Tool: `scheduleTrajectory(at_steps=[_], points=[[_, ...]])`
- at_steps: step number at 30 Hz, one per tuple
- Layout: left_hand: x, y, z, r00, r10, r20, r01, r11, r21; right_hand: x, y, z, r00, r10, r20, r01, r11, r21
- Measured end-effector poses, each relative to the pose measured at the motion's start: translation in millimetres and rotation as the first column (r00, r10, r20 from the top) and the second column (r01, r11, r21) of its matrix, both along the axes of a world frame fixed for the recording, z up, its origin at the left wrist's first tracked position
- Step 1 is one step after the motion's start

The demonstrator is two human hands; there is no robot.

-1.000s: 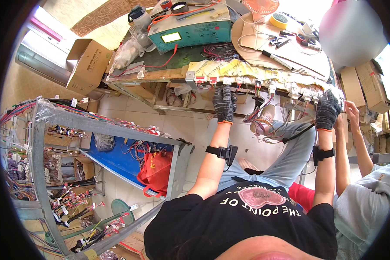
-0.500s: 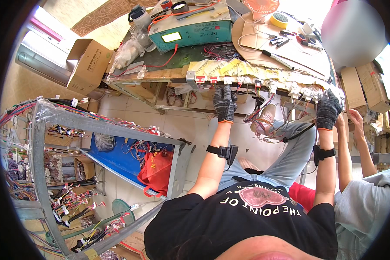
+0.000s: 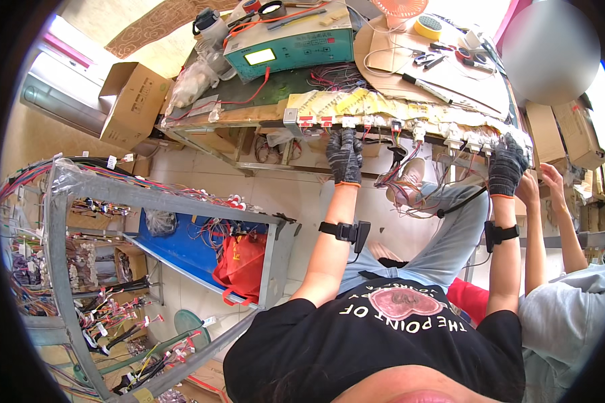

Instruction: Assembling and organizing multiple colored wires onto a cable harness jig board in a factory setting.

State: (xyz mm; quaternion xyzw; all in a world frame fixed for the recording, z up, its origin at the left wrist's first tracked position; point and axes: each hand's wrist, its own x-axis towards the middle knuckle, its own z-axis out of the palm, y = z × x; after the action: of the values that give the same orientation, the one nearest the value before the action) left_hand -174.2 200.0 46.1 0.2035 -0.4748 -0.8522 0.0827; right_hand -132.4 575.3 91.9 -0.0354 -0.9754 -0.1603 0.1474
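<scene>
My left hand [image 3: 345, 158], in a dark grey knit glove, reaches up to the table's front edge. Its fingers are closed just below a white connector [image 3: 349, 122] in the row along that edge; whatever they pinch is hidden. Farther right, my right hand [image 3: 507, 166], gloved alike, is bent closed at the right end of the row, beside white connectors [image 3: 474, 142] with wires hanging down. What its fingers grip cannot be seen. Between my hands, a larger white plug [image 3: 419, 129] and a bundle of coloured wires [image 3: 400, 178] hang from the edge.
A teal tester [image 3: 289, 50] with a lit screen stands on the table. Scissors, a marker [image 3: 423, 87] and yellow tape [image 3: 428, 27] lie on cardboard. A metal rack [image 3: 57, 221] with wire harnesses and a blue tray [image 3: 171, 238] is at left. Another person's hands [image 3: 548, 183] are close at right.
The whole view has shifted slightly. Both my hands stay at the same places along the connector row, fingers still closed. The other person's hands remain beside my right wrist.
</scene>
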Motion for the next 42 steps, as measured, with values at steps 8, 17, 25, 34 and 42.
scheduleTrajectory(at_steps=[8, 17, 25, 34, 42], points=[[-2, 2, 0, 1.0, -0.003, -0.024, 0.003, 1.0, 0.015, -3, -19, 13, 0.979, -0.135, -0.153, 0.15, 0.984, 0.093], [-2, -3, -2, 0.994, -0.056, -0.098, 0.057, 0.998, 0.005, -2, -20, 17, 0.949, -0.045, -0.313, 0.093, 0.986, 0.139], [1, -11, -5, 0.99, -0.135, -0.044, 0.131, 0.988, -0.083, -3, -21, 17, 0.96, -0.029, -0.277, 0.071, 0.988, 0.14], [2, 11, 4, 0.999, 0.052, -0.011, -0.052, 0.998, -0.04, -2, -6, 11, 0.96, -0.098, -0.262, 0.122, 0.99, 0.077], [0, -3, -3, 1.0, -0.001, -0.005, 0.001, 1.0, -0.006, -4, -13, 5, 0.962, -0.087, -0.258, 0.116, 0.988, 0.1]])
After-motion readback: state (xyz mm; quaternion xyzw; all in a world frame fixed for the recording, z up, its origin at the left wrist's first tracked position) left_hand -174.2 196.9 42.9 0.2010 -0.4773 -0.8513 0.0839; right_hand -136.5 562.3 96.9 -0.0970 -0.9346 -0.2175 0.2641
